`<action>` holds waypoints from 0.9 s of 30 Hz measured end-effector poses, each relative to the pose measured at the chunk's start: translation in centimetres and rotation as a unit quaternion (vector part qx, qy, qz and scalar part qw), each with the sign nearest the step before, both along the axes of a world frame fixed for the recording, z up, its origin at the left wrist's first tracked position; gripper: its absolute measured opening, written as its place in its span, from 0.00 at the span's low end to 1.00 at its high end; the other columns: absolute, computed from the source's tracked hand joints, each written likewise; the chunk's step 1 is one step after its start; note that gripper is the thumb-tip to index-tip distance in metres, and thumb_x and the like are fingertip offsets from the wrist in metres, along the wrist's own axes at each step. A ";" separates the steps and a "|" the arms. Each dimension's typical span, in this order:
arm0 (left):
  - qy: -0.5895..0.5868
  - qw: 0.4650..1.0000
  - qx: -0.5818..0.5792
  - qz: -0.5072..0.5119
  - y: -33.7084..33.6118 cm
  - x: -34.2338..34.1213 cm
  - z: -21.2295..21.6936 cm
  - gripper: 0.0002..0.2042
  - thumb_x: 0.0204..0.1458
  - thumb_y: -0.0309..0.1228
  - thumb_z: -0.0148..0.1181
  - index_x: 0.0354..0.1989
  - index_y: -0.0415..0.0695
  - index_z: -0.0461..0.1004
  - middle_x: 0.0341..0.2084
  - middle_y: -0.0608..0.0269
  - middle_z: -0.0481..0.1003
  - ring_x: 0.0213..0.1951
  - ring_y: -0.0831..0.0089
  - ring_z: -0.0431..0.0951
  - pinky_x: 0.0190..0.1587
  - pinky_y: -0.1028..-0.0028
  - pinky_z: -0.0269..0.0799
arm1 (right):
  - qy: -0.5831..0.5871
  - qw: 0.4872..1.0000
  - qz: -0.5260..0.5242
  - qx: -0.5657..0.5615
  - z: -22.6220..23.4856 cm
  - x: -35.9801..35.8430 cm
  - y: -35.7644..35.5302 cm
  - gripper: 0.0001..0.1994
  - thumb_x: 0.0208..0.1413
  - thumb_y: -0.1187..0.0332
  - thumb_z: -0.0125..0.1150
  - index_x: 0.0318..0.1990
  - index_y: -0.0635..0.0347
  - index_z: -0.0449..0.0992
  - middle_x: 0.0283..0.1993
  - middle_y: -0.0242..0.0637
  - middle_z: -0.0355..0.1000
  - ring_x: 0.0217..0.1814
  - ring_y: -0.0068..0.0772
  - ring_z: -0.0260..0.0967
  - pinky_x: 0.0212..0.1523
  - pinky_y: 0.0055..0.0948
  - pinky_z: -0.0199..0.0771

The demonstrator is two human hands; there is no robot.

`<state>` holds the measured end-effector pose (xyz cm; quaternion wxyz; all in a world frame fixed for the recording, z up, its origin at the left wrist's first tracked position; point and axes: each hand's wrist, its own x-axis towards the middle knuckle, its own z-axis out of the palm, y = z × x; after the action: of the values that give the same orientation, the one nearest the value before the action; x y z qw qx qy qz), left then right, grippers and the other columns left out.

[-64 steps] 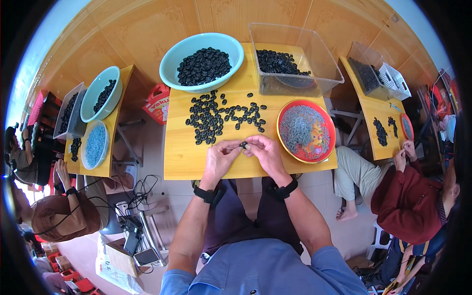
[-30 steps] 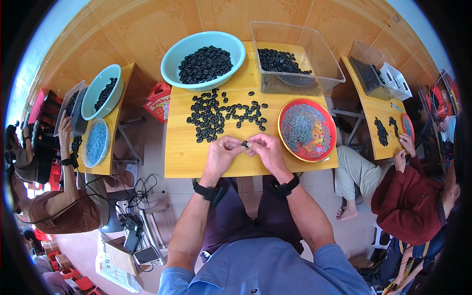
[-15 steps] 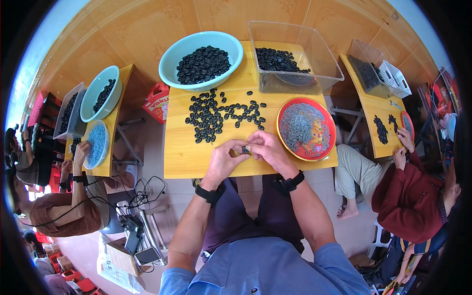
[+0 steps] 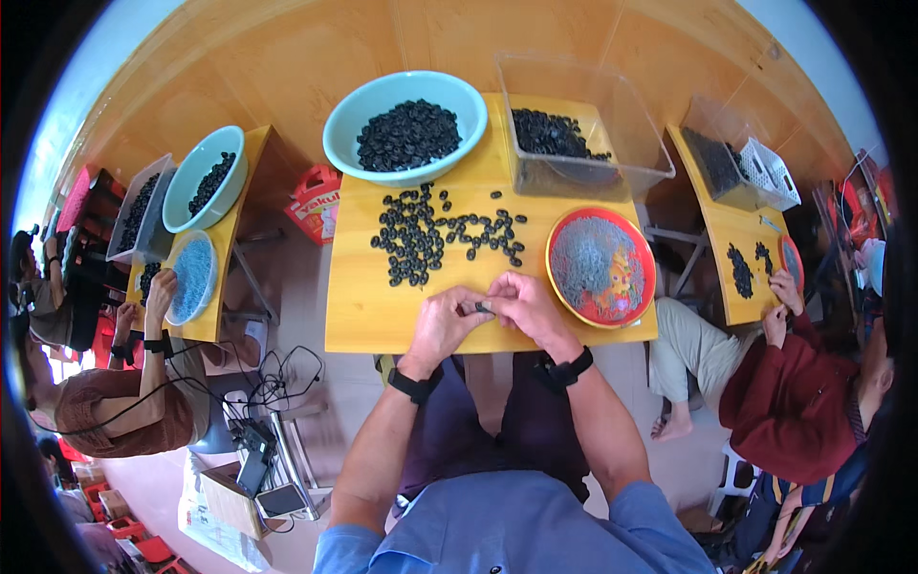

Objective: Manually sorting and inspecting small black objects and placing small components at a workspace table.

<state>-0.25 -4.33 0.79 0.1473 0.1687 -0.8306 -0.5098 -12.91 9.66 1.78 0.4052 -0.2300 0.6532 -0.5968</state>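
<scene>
Over the table's near edge, my left hand (image 4: 447, 321) holds a small black oval piece (image 4: 483, 307) between thumb and fingertips. Against it, my right hand (image 4: 528, 308) is closed in a pinch; whether a smaller part sits in those fingers cannot be seen. Beyond my hands, several like black ovals (image 4: 411, 234) lie loosely spread on the yellow table (image 4: 382, 320). To the right of my right hand stands a red-rimmed bowl (image 4: 647, 251) with many small thin grey parts (image 4: 585, 256) in it.
At the table's back are a light-blue basin (image 4: 335, 143) and a clear plastic bin (image 4: 641, 182), both holding black pieces. People work at side tables: a hand (image 4: 161, 287) on the left, a maroon sleeve (image 4: 755, 368) on the right. Cables (image 4: 273, 378) tangle over a stool at lower left.
The black oval has turned in my fingers and now shows more edge-on. My hands stay together. The whole view has shifted slightly, with the table appearing lower and a little farther right.
</scene>
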 end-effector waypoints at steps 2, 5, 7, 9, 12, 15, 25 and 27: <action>0.023 1.000 -0.010 0.002 -0.3 0.4 -0.2 0.11 0.46 0.29 0.75 0.37 0.41 0.83 0.23 0.59 0.80 0.24 0.74 0.78 0.31 0.73 0.75 | 0.002 1.000 -0.003 0.001 0.1 0.5 -0.2 0.06 0.57 0.72 0.67 0.36 0.62 0.75 0.26 0.28 0.73 0.22 0.15 0.67 0.21 0.18 0.64; 0.008 1.000 0.006 -0.001 -0.1 0.7 -0.2 0.11 0.46 0.30 0.76 0.35 0.39 0.83 0.25 0.59 0.82 0.26 0.78 0.79 0.32 0.74 0.76 | -0.002 1.000 0.007 0.006 -0.3 0.7 0.0 0.05 0.56 0.73 0.67 0.36 0.61 0.75 0.26 0.28 0.73 0.22 0.15 0.67 0.22 0.18 0.65; 0.023 1.000 0.003 0.003 0.1 0.9 -0.3 0.11 0.47 0.29 0.74 0.36 0.39 0.83 0.25 0.58 0.81 0.26 0.74 0.79 0.32 0.72 0.76 | 0.007 0.999 0.018 0.031 -0.1 0.8 0.2 0.05 0.56 0.74 0.66 0.36 0.61 0.75 0.26 0.28 0.73 0.22 0.15 0.68 0.22 0.18 0.65; 0.034 0.999 0.003 0.005 0.1 1.0 -0.3 0.10 0.48 0.29 0.73 0.38 0.39 0.83 0.25 0.56 0.81 0.25 0.70 0.79 0.32 0.70 0.77 | 0.026 0.999 0.027 0.027 -0.1 0.9 0.1 0.06 0.56 0.72 0.68 0.36 0.58 0.75 0.25 0.26 0.73 0.22 0.15 0.67 0.21 0.16 0.63; 0.035 0.999 -0.002 -0.001 0.3 1.2 0.1 0.11 0.49 0.28 0.71 0.41 0.40 0.82 0.23 0.57 0.79 0.25 0.69 0.78 0.33 0.69 0.77 | 0.019 0.999 0.009 0.029 0.1 1.1 0.1 0.06 0.56 0.73 0.68 0.37 0.62 0.75 0.26 0.29 0.74 0.24 0.17 0.71 0.23 0.18 0.68; -0.009 0.999 0.020 -0.044 0.0 0.7 0.9 0.12 0.50 0.25 0.69 0.44 0.40 0.81 0.27 0.57 0.80 0.28 0.72 0.79 0.35 0.72 0.77 | -0.006 0.999 -0.021 0.035 0.3 0.6 0.4 0.07 0.56 0.74 0.67 0.40 0.65 0.75 0.27 0.31 0.75 0.26 0.21 0.74 0.25 0.20 0.73; 0.153 0.970 0.154 0.110 -1.9 0.1 -2.7 0.08 0.56 0.19 0.60 0.43 0.37 0.81 0.29 0.62 0.77 0.29 0.80 0.73 0.34 0.78 0.70 | 0.142 0.975 -0.088 -0.147 11.1 -3.2 -6.2 0.10 0.58 0.77 0.59 0.48 0.66 0.78 0.43 0.41 0.79 0.44 0.22 0.77 0.44 0.25 0.77; 0.151 0.971 0.146 0.114 -1.5 0.1 -2.3 0.06 0.57 0.20 0.60 0.40 0.37 0.81 0.29 0.61 0.77 0.27 0.79 0.72 0.32 0.77 0.69 | 0.226 0.957 -0.115 -0.139 10.6 -4.4 -7.5 0.15 0.57 0.76 0.60 0.52 0.68 0.76 0.52 0.49 0.76 0.56 0.33 0.75 0.53 0.30 0.75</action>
<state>-0.20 -5.84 -1.55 0.3019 0.2034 -0.6906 -0.6249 -17.28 2.16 12.37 0.1394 -0.3359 0.6605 -0.6569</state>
